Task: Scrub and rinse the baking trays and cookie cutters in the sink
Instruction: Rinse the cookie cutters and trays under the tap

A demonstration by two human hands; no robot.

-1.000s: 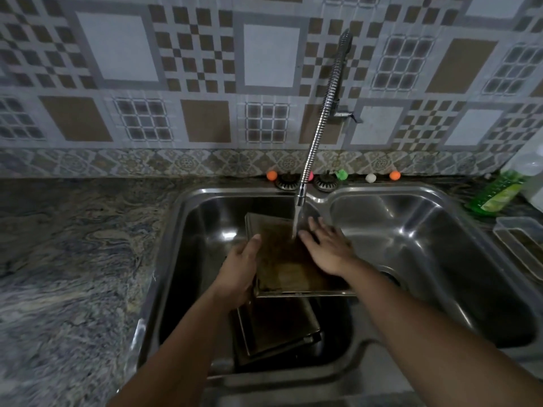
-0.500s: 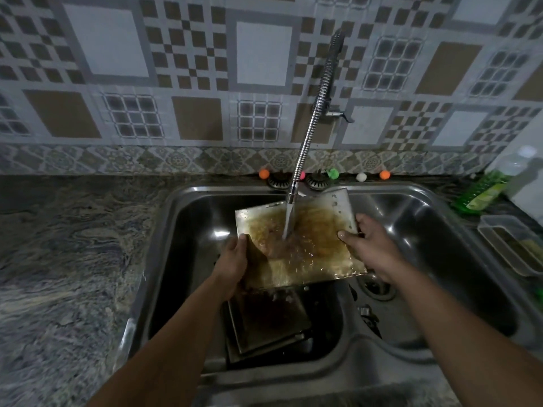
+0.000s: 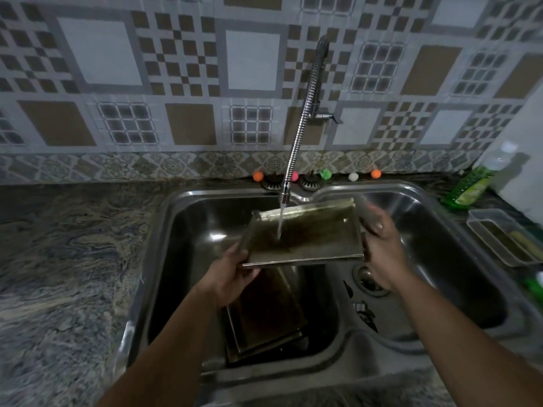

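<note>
The tray (image 3: 305, 235) is a flat metal one, brown and dirty in the middle, and water from the tap (image 3: 305, 113) runs onto it. I hold it tilted over the left bowl of the sink (image 3: 176, 259), above more trays (image 3: 264, 315) at the bottom. My left hand (image 3: 232, 277) grips its near left corner and my right hand (image 3: 379, 248) grips its right edge.
</note>
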